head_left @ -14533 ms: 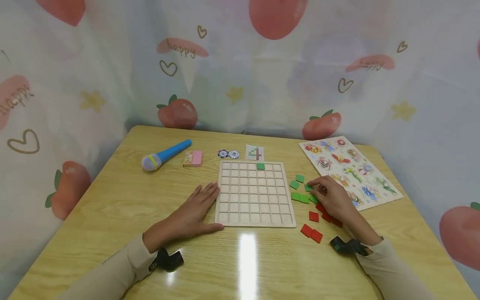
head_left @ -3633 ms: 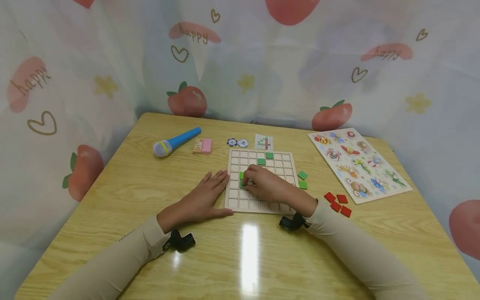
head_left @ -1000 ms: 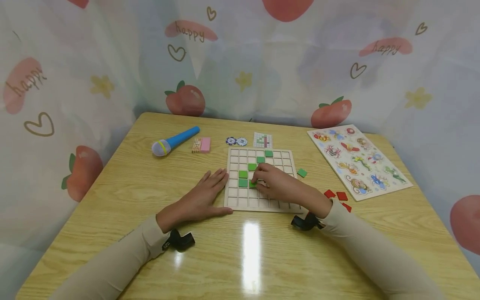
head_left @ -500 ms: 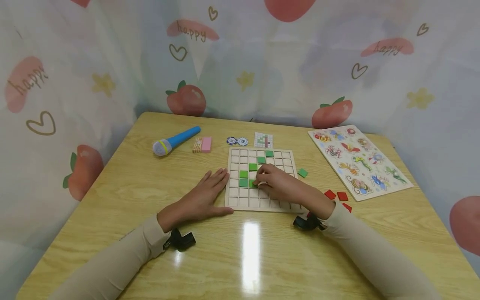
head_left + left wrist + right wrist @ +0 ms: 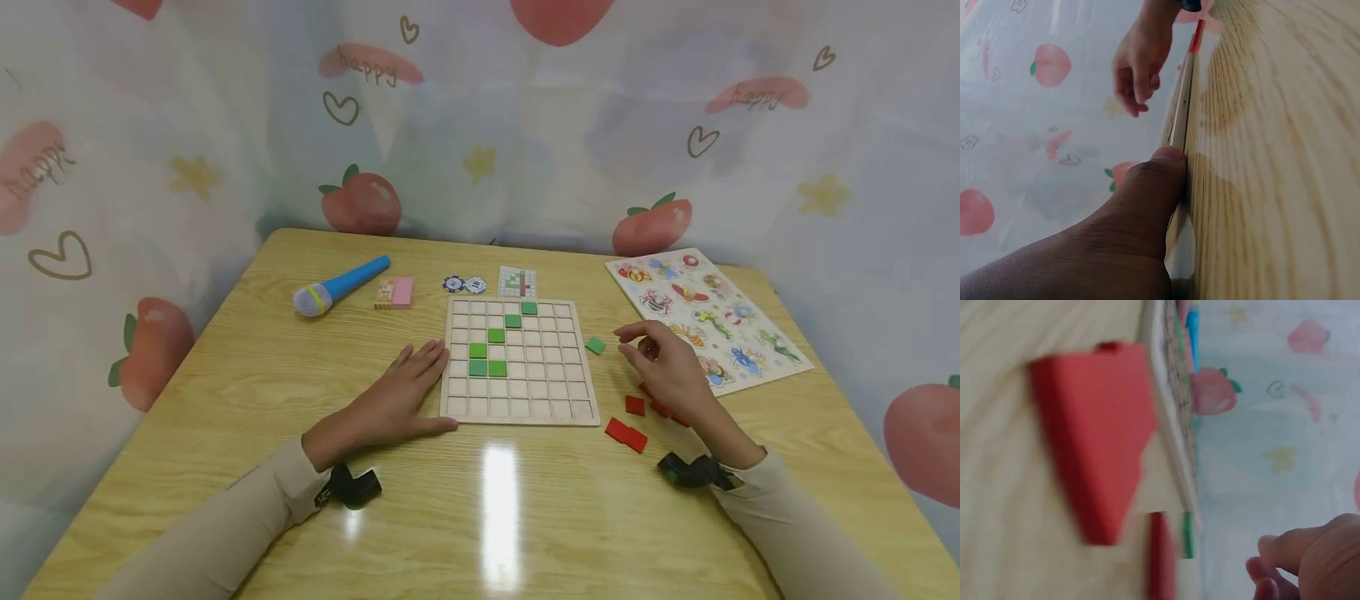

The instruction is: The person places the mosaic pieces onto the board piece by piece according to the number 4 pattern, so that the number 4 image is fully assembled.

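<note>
A wooden grid board lies mid-table with several green tiles set in a diagonal and a short row. My left hand rests flat on the table, fingers straight against the board's left edge; in the left wrist view the thumb presses the board's edge. My right hand hovers right of the board with fingers loosely curled and nothing in them. One loose green tile lies just left of it. Red tiles lie under and before it, one blurred in the right wrist view.
Behind the board sit a small pattern card, two poker chips, a pink eraser block and a blue toy microphone. An animal peg puzzle lies at the far right. Printed curtain surrounds the table.
My right hand has left the board and moved right, above the loose tiles. A green tile now lies uncovered beside another in the board's fourth row. The left hand stays put.
</note>
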`<state>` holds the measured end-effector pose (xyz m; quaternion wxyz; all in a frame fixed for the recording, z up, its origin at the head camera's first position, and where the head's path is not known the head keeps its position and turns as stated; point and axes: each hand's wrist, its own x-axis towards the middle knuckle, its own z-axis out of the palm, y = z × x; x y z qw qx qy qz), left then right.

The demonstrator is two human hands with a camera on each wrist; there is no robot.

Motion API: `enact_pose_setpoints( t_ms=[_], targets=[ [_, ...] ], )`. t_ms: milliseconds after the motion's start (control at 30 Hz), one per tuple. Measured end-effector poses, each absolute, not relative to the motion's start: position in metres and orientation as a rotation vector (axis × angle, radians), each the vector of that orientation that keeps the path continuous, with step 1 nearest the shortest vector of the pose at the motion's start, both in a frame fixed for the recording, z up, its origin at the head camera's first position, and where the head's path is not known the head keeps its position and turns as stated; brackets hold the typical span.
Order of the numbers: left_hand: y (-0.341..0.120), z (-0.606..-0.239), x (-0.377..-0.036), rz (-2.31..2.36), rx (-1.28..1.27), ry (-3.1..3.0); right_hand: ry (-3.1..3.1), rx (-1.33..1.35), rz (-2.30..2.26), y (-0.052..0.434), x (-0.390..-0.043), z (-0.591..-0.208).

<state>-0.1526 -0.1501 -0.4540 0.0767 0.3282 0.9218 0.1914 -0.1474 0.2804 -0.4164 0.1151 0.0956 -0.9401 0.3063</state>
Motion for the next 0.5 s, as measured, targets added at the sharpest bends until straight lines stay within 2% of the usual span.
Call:
enact_pose_setpoints(
  t_ms=[233, 500],
  targets=[
    [-0.152, -0.454, -0.152, 0.594, 0.999, 2.763, -2.753, 0.308, 0.723, 0.282, -0.157, -0.438],
    [-0.152, -0.452, -0.151, 0.597, 0.990, 2.761, -2.703, 0.617, 0.609, 0.282, -0.163, -0.453]
  ],
)
